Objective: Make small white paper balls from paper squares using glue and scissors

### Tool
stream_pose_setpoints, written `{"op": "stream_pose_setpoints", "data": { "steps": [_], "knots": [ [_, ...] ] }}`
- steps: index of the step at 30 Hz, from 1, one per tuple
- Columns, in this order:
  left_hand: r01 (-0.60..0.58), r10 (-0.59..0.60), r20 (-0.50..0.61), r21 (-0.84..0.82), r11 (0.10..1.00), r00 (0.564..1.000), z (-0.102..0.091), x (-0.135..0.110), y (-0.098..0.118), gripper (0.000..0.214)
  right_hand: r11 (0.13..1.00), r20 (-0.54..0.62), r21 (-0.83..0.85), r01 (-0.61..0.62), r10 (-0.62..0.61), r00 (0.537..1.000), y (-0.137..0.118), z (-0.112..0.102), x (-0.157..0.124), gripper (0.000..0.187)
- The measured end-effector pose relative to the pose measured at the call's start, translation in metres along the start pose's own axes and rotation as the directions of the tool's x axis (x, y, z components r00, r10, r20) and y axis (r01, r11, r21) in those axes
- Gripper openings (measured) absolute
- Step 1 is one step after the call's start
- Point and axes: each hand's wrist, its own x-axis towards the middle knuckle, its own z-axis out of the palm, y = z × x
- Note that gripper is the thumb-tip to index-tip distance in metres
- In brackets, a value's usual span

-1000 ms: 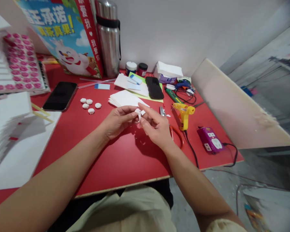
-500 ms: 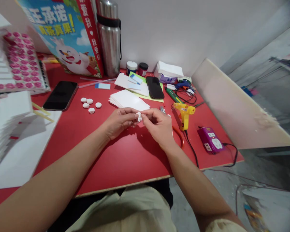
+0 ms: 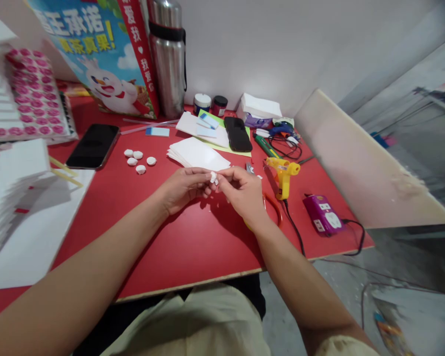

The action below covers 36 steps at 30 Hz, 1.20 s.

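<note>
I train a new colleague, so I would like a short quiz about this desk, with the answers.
1. How many small round white pieces lie right of the leftmost phone?
2. True or false: the right hand holds the yellow glue gun.
3. What stands immediately right of the printed package? A) purple block B) metal bottle C) yellow glue gun

Key: 1. Five. 2. False: the right hand and left hand pinch a small white bit. 3. B.
</note>
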Motion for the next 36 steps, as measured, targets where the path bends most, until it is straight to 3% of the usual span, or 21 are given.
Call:
{"op": "stream_pose_setpoints", "data": {
  "steps": [7,16,22,25,28,31,33,36],
  "knots": [
    [-0.084,0.085,-0.008,0.093,0.992,0.996,-0.002,0.001,-0.005,0.025,0.974,-0.027,-0.206,0.098,-0.106,0.994,0.004,-0.001,0.0,0.017],
    [-0.006,0.006,0.0,-0.016,1.0,1.0,-0.002,0.001,-0.001,0.027,0.997,-0.045,-0.07,-0.007,0.004,0.999,-0.004,-0.002,0.0,0.016],
    [-0.013,0.015,0.036,-0.067,0.998,0.999,-0.004,0.001,-0.002,0.029,0.994,0.027,-0.077,0.076,-0.074,0.997,0.001,-0.001,-0.001,0.026],
    [-0.016,0.018,0.021,-0.095,0.995,1.0,-0.002,0.001,-0.001,0.028,0.983,0.034,-0.132,0.129,-0.126,0.991,0.004,-0.002,0.0,0.031],
    [-0.003,0.003,0.0,-0.11,0.994,1.0,-0.002,0.0,0.001,0.026,0.954,-0.027,-0.28,0.107,-0.119,0.992,-0.005,-0.011,-0.003,0.036],
    [-0.009,0.01,0.01,-0.142,0.99,1.0,-0.005,0.001,0.002,0.024,0.814,-0.054,-0.579,0.053,-0.103,0.993,-0.025,-0.032,-0.012,0.03],
    [-0.02,0.025,0.023,-0.178,0.984,0.999,-0.008,0.001,0.002,0.022,0.617,-0.056,-0.787,-0.014,-0.05,0.997,-0.036,-0.049,-0.023,0.033],
    [-0.027,0.038,0.036,-0.249,0.968,0.999,-0.01,0.003,0.001,0.02,0.291,-0.036,-0.953,-0.086,0.171,0.985,-0.04,-0.069,-0.039,0.049]
  ]
}}
